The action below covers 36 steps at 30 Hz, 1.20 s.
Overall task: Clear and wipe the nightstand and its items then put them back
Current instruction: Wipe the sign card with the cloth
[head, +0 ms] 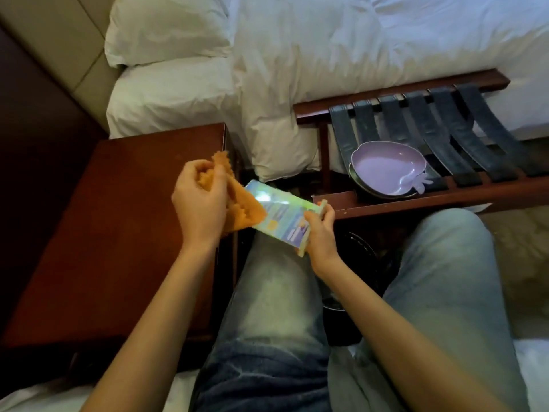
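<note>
Both hands were busy: the right hand [319,233] gripped the box [282,214] firmly, which seemed wise, while the left hand [202,200], bunching the orange cloth [246,211], wiped its face.

Single head-worn view, wide-angle, looking forward and steeply down. Near edge: the seated person's jeans-clad knees [267,307] and both forearms rising from the bottom corners. Mid-frame, close: left hand [199,200] and right hand [320,230], slightly motion-blurred. Left: nightstand top [118,233]. Far: bed with white pillows [169,55]. Far right: wooden luggage rack [430,150]. Edges bow from lens distortion. No second view to overlap.
</note>
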Tool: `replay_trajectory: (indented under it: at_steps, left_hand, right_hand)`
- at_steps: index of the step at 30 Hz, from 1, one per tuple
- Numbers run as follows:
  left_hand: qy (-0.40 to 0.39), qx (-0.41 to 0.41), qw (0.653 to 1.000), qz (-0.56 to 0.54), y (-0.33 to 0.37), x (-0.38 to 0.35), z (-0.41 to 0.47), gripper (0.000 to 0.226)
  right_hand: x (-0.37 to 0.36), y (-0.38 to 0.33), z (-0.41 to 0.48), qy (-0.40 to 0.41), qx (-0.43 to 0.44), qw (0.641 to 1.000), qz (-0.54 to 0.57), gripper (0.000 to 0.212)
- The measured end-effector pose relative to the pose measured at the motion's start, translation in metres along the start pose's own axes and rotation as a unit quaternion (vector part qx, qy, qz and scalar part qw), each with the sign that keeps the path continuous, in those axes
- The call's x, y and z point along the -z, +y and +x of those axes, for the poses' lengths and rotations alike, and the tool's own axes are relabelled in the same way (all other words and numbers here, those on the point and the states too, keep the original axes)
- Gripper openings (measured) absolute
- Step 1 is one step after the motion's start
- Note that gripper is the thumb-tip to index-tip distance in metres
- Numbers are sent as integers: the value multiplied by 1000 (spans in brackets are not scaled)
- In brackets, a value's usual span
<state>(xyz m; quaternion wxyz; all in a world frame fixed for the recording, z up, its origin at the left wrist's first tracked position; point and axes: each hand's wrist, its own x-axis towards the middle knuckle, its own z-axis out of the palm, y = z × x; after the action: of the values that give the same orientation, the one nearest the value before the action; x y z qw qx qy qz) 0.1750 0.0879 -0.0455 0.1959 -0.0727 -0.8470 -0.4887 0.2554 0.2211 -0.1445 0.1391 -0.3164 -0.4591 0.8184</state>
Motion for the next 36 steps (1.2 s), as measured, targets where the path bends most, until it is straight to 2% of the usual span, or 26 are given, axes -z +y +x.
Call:
replay_trajectory:
  at_steps: [2, 5, 6, 8, 11, 14, 16, 18, 20, 22, 24, 26, 28, 30, 32, 34, 36]
  left_hand:
    - [-95, -90, 991, 28, -4, -22, -11, 17]
    - [-273, -181, 940, 98, -24, -58, -34, 24]
    - [-314, -191, 922, 118, -32, -66, -42, 25]
    - [-354, -173, 912, 117, -45, -72, -53, 27]
    - [-335, -146, 921, 135, -57, -70, -45, 30]
    - [-287, -45, 934, 209, -74, -65, -25, 29]
    - [-273, 6, 942, 194, -76, -63, -26, 28]
    - [-279, -30, 946, 160, -65, -65, -41, 27]
    - [-309, -103, 939, 111, -49, -66, -58, 25]
    - [-371, -188, 907, 70, -36, -64, -69, 25]
    - [-411, -231, 880, 58, -38, -64, -68, 27]
    - [-380, -188, 902, 80, -49, -68, -56, 27]
    - [-308, -88, 938, 134, -58, -74, -39, 25]
    - [-264, -13, 947, 180, -59, -80, -31, 25]
    - [-271, -26, 941, 199, -55, -84, -35, 24]
    - [-300, -100, 935, 162, -49, -84, -46, 23]
    - [-358, -187, 910, 92, -42, -76, -59, 24]
  right_hand:
    - [0, 1, -2, -19, -4, 999, -28, 41]
    - [5, 3, -2, -22, 14, 997, -72, 47]
    - [6, 5, -2, -23, 20, 996, -84, 49]
    - [6, 4, -4, -28, 25, 995, -91, 47]
    - [6, 3, -6, -19, 32, 993, -108, 47]
    - [5, 3, -7, -19, 17, 994, -105, 54]
    - [5, 3, -7, -13, 28, 992, -124, 54]
    - [5, 4, -6, -6, 38, 990, -139, 52]
    - [6, 6, -6, -1, 43, 988, -146, 48]
    - [9, 8, -8, -1, 47, 988, -145, 47]
    - [12, 10, -9, -8, 53, 988, -142, 46]
    - [13, 8, -9, -13, 49, 989, -141, 40]
    - [11, 8, -9, -12, 36, 991, -131, 43]
    - [8, 9, -9, -4, 29, 990, -138, 45]
    - [8, 9, -10, 6, 30, 989, -145, 45]
    - [10, 9, -10, 12, 34, 988, -148, 46]
    - [10, 9, -13, 12, 40, 987, -158, 47]
